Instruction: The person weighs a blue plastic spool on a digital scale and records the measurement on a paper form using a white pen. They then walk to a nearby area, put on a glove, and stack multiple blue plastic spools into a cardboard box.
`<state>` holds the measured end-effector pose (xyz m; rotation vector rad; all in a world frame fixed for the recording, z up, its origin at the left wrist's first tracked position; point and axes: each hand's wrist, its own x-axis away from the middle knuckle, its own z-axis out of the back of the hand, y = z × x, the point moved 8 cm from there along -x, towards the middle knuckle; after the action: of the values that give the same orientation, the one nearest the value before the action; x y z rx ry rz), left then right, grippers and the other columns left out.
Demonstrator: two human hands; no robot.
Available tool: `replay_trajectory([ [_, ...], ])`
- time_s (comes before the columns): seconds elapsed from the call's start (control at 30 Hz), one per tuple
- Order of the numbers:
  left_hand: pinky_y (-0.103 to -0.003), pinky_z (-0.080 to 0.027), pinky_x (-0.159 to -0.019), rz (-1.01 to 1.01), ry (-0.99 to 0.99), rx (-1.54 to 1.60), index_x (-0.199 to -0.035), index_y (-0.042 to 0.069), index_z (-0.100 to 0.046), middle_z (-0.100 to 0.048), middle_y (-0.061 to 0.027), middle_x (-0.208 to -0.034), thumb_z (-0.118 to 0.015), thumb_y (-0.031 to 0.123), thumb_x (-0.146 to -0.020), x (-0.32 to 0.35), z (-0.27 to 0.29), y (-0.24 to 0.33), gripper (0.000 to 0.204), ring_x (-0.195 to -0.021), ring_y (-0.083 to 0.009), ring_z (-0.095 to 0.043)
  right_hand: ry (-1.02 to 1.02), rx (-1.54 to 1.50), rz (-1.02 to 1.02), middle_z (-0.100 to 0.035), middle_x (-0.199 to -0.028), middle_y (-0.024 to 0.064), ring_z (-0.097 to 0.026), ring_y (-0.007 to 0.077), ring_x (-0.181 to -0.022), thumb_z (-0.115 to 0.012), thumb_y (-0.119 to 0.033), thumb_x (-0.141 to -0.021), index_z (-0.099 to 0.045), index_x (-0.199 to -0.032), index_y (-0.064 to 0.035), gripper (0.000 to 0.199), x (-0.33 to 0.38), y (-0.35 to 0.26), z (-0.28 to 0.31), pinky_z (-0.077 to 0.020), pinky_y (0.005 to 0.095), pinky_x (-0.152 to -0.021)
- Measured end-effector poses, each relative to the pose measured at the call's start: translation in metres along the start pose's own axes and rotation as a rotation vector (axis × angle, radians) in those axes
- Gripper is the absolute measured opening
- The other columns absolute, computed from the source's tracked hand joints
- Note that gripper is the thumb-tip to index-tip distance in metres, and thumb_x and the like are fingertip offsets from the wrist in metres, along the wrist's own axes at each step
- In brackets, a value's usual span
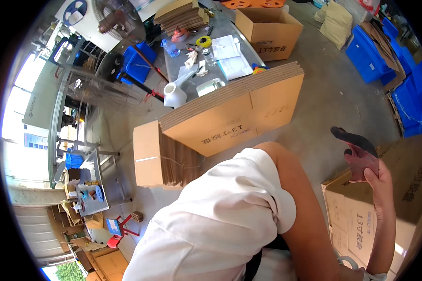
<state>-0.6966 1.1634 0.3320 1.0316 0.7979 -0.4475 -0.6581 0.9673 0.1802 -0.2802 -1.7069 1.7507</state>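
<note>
Bare at the wrist and thumb, my right hand [382,175] is raised at the right side. Its fingers are closed on a work glove [362,161], with the thumb across the glove's reddish knit cuff. The glove's black fingers point up and to the left. A large printed cardboard carton [356,220] stands below and behind this hand. An arm in a white sleeve [211,210] fills the lower middle and slants toward the lower right. My left hand does not show.
A stack of flattened cartons [239,112] leans by a grey worktable [187,70] holding papers, tape and a bottle. Another bundle of folded cardboard [147,154] stands beside it. An open carton [269,35] is farther back. Blue bins [370,54] line the right; a metal frame [63,122] stands left.
</note>
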Motion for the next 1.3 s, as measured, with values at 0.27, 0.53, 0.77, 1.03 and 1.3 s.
replay_trajectory([
  [0.27,-0.041,-0.049,-0.076,-0.048,-0.068,-0.06,-0.098,0.0,-0.06,-0.062,-0.0168,-0.098,-0.048,0.025,-0.097,0.019,0.154,-0.042,0.027,-0.087,-0.0337,-0.061,0.038,-0.299,-0.007,-0.063,-0.111,0.012,-0.063,0.0227,-0.099,-0.069,-0.027,-0.083,-0.058,-0.114,-0.0019,0.042,-0.14,0.071,0.075,-0.0519,0.0351,-0.082],
  [0.53,-0.04,-0.05,-0.077,0.024,-0.033,-0.188,-0.101,0.001,-0.06,-0.063,-0.0163,-0.1,-0.047,0.026,-0.098,0.068,0.313,-0.065,0.029,-0.088,-0.0328,-0.062,0.093,-0.547,-0.18,-0.06,-0.12,0.0139,-0.063,0.022,-0.096,-0.066,-0.026,-0.087,-0.059,-0.112,-0.0024,0.035,-0.262,0.146,0.138,-0.0517,0.0333,-0.08],
  [0.77,-0.04,-0.05,-0.078,0.189,0.015,-0.449,-0.103,0.002,-0.061,-0.064,-0.0158,-0.102,-0.046,0.027,-0.098,0.107,0.454,-0.091,0.03,-0.089,-0.032,-0.063,-0.112,-0.456,-0.13,-0.061,-0.117,0.0131,-0.065,0.0191,-0.091,-0.062,-0.022,-0.091,-0.056,-0.115,0.0007,0.034,-0.374,0.119,0.232,-0.0529,0.0305,-0.078],
  [1.03,-0.029,-0.048,-0.084,0.864,1.614,-0.341,-0.129,0.004,-0.049,-0.062,-0.0072,-0.115,-0.051,0.024,-0.098,0.362,0.626,-0.106,0.037,-0.099,-0.0133,-0.06,-0.08,-0.423,0.062,-0.057,-0.12,0.0109,-0.059,0.0208,-0.102,-0.052,-0.012,-0.095,-0.047,-0.128,0.0003,0.036,-0.549,0.034,0.351,-0.0462,0.0367,-0.09],
  [1.3,-0.038,-0.028,-0.109,0.374,1.896,-0.162,-0.151,0.011,-0.002,-0.025,-0.0121,-0.15,-0.067,0.041,-0.084,0.434,0.661,-0.17,0.097,-0.135,-0.0248,-0.032,-0.797,-0.629,0.043,-0.057,-0.124,0.012,-0.061,0.0238,-0.108,-0.05,-0.015,-0.097,-0.042,-0.135,-0.0023,0.041,-0.623,-0.063,0.237,-0.0489,0.0358,-0.087],
])
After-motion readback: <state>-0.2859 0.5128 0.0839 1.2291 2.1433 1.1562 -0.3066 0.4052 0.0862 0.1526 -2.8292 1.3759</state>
